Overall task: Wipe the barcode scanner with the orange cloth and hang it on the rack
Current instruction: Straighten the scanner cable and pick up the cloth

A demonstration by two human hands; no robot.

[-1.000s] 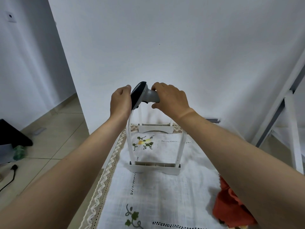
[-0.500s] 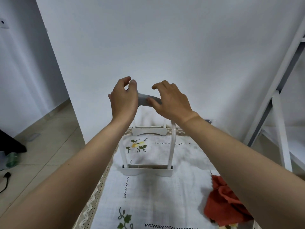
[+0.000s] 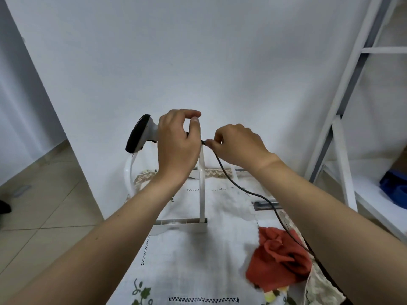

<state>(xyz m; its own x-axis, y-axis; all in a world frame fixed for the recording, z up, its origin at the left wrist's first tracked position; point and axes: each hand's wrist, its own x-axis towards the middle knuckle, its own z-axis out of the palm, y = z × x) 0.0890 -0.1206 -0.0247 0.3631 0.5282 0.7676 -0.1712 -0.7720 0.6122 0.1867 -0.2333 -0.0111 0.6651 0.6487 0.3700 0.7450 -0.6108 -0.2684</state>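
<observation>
The grey and black barcode scanner (image 3: 141, 134) lies across the top of the white rack (image 3: 201, 190), head pointing left. My left hand (image 3: 178, 142) covers its handle, thumb and forefinger curled above it. My right hand (image 3: 239, 146) pinches the scanner's black cable (image 3: 248, 191) just right of the handle's end. The cable runs down to the right, past the crumpled orange cloth (image 3: 279, 264) lying on the table near my right forearm.
The table (image 3: 193, 260) wears a white embroidered cloth with a lace edge. A white wall stands close behind the rack. A white metal shelf frame (image 3: 339, 133) rises at the right with a blue object on it. Tiled floor lies to the left.
The scanner's head now sticks out left of my left hand on the rack top. My right hand has slid off the handle onto the cable, which has come into view.
</observation>
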